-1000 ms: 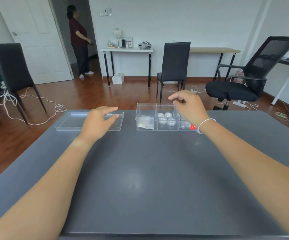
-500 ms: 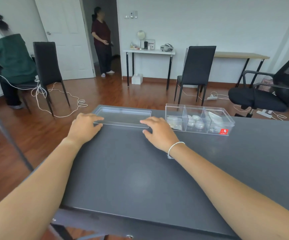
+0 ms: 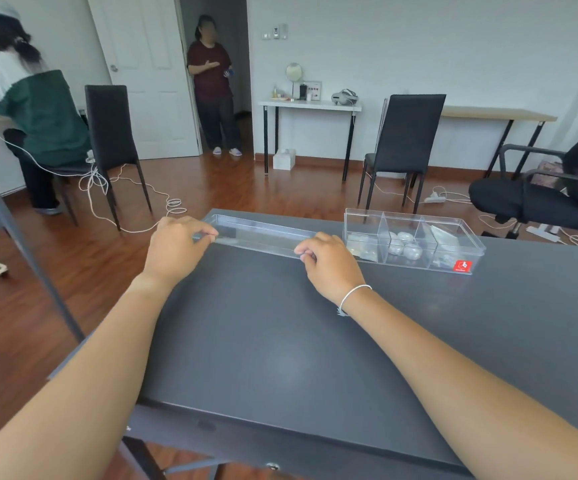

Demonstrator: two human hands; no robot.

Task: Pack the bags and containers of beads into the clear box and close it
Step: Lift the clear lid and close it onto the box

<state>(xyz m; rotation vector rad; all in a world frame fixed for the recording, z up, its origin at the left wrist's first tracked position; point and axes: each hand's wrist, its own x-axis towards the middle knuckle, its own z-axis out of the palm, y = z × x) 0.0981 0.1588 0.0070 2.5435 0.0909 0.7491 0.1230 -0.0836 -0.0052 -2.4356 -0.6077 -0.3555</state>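
Each grip pinches a near corner of the lid [image 3: 263, 233]: left hand [image 3: 173, 247] at its left end, right hand [image 3: 329, 265] at its right. The lid's near edge tilts up off the worktop [image 3: 280, 341]. The box [image 3: 415, 242], already filled, sits just right. Carry the lid level, square its edges over the rim, then press evenly.

We stretched both bare forearms up from the lower corners toward mid-frame. Our left hand [image 3: 176, 245] sat left of centre, knuckles up, fingers curled and pinching at the tips. Our right hand [image 3: 329, 263], just right of centre, curled and pinched likewise, with a thin white bracelet [image 3: 353, 294] round its wrist.
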